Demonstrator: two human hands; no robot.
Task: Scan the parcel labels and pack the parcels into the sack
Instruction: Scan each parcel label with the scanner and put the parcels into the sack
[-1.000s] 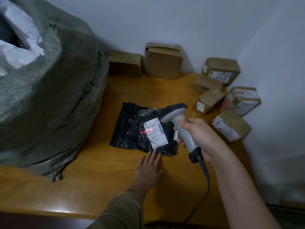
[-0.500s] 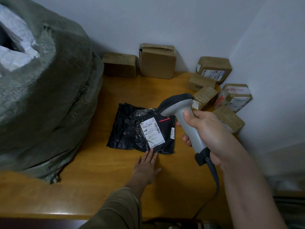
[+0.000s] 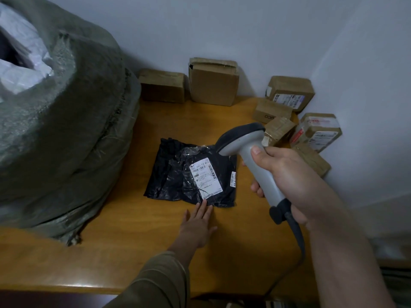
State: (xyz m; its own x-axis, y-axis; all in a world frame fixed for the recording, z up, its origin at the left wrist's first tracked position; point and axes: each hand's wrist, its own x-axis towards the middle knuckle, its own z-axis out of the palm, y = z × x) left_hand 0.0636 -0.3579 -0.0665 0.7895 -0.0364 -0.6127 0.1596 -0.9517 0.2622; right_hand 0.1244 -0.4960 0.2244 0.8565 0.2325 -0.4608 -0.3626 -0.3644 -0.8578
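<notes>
A black plastic parcel lies flat on the wooden counter a little below the centre of the frame. A white label with barcodes and printed numbers is stuck to its top face, tilted slightly; a smaller white sticker sits at the parcel's right edge.

The left hand, reaching in from the bottom centre in an olive sleeve, lies palm down on the counter with its fingers straight and close together; the fingertips touch the parcel's near edge, just below the label. It has hold of nothing.

The right hand, entering from the lower right, has its fingers curled round the grey handle of a barcode scanner, the thumb lying along the handle's upper side. The scanner's dark-rimmed head is held above the parcel's upper right corner, facing down and to the left. A dark cable runs from the handle's base down toward the counter's near edge.

A large grey-green woven sack fills the left of the frame, resting on the counter well to the left of the parcel; white plastic-wrapped items show in its mouth at the upper left.

Two brown cardboard boxes stand against the back wall at upper centre. A cluster of smaller taped boxes, several bearing labels, is piled in the corner at the right of the frame, behind the scanner and right hand.
</notes>
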